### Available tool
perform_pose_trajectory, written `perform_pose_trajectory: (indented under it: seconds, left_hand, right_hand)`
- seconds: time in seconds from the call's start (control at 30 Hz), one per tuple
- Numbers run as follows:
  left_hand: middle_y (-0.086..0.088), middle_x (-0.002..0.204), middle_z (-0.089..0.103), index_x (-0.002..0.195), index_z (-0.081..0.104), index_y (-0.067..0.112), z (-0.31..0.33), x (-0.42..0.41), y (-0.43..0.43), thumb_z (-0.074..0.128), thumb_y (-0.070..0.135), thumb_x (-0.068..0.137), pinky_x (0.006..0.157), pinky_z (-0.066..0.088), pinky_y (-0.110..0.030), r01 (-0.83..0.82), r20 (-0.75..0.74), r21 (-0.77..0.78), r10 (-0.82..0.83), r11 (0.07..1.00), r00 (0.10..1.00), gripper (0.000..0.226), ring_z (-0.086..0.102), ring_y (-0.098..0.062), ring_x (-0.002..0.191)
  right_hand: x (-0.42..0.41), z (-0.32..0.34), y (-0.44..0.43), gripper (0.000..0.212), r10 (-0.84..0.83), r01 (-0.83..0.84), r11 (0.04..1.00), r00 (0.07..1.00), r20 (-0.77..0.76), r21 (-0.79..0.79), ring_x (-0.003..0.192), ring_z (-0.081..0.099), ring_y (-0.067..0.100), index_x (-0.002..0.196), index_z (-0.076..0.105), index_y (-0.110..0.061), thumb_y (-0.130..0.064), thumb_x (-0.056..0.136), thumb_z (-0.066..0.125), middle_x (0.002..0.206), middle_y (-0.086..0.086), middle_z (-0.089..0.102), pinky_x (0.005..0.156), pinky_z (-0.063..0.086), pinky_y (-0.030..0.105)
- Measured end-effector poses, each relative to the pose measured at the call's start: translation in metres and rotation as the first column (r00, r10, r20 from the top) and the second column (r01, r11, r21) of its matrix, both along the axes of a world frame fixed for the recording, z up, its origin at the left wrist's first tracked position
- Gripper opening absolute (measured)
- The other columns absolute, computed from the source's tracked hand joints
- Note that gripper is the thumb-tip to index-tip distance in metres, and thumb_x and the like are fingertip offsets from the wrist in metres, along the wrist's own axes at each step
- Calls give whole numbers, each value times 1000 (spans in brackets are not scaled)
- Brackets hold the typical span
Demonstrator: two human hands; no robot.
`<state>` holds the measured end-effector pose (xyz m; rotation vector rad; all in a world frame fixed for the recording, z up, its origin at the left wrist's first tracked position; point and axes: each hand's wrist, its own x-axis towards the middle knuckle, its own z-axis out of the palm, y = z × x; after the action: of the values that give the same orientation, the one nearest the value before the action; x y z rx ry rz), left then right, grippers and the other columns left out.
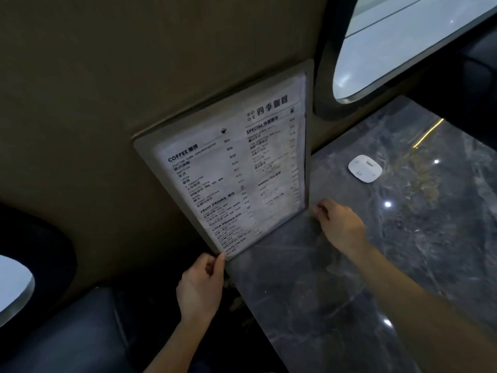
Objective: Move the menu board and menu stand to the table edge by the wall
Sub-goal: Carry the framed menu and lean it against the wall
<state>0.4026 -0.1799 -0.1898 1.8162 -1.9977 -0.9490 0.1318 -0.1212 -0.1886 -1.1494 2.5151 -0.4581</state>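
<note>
The menu board [231, 168], a large grey panel with a white printed drinks list, stands on its long edge on the dark marble table [349, 265] and leans flat against the tan wall [107, 103]. My left hand [200, 286] pinches the board's near lower corner at the table's end. My right hand [338, 224] rests at the board's far lower corner with its fingertips curled against the edge. No separate menu stand is visible.
A small white rounded device [365, 168] lies on the table farther right. A rounded window [403, 44] sits above the table, and another window [13, 286] is at the left. A dark padded seat [80, 332] lies below the table's end.
</note>
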Motion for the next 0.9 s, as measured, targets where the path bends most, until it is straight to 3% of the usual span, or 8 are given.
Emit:
perform_pose_trajectory:
  seconds: [0.1,0.17,0.2,0.27,0.37,0.53,0.63,0.9]
  left_hand:
    - [13,55,57,66,52,26,6,-6,11,57,33,86,41,43,-24,179,20,-139,-178,974,984,22,53,0,47]
    - [14,64,60,76,56,29,10,-17,18,56,35,85,46,42,-16,286,14,-197,-289,938,957,11,54,3,53]
    - [13,73,64,82,58,28,11,-24,20,56,37,84,53,44,-15,332,3,-214,-340,918,941,9,56,3,61]
    - [6,98,68,103,60,24,12,-43,24,58,39,84,73,48,-21,426,-14,-207,-438,881,899,25,60,-6,86]
    - [-2,123,61,124,51,20,12,-77,30,59,42,83,96,41,-33,567,-8,-169,-576,806,817,47,53,-19,114]
    - [0,126,59,125,47,25,17,-128,54,54,50,83,95,44,-35,703,-6,-216,-721,678,693,49,52,-18,116]
    - [-2,129,57,127,45,23,21,-158,76,55,46,84,97,41,-36,774,-34,-240,-802,586,596,50,51,-21,118]
    - [-9,122,61,121,52,16,29,-216,166,63,37,81,95,43,-37,892,-111,-263,-930,368,351,46,56,-27,112]
  right_hand:
    - [-4,-3,18,22,-19,18,1000,1000,-18,-21,88,59,37,99,56,-7,-25,92,45,97,20,66,70,48,41]
    - [-7,-3,31,21,-23,23,999,1000,5,-45,88,59,37,100,56,-6,-24,91,48,99,20,65,70,48,42]
    - [-8,-2,38,22,-13,13,999,1000,5,-49,90,58,36,102,56,-7,-25,90,49,101,18,64,72,49,43]
    - [-12,1,55,29,15,-18,998,999,-41,-62,96,57,36,110,55,-8,-28,88,53,108,16,61,78,49,43]
    - [-16,6,82,46,-1,-5,998,995,-102,-62,103,56,38,123,49,-10,-34,84,59,121,17,57,86,47,44]
    - [-21,18,139,57,-103,87,990,984,-143,-113,104,58,39,125,50,-8,-32,77,68,119,19,59,87,49,47]
    - [-23,24,181,59,-204,192,977,965,-162,-87,106,57,35,129,45,-15,-38,79,64,124,13,57,87,45,43]
    - [-14,35,313,58,-514,505,858,841,-168,-98,111,55,33,127,46,-13,-37,78,66,125,14,57,92,44,44]
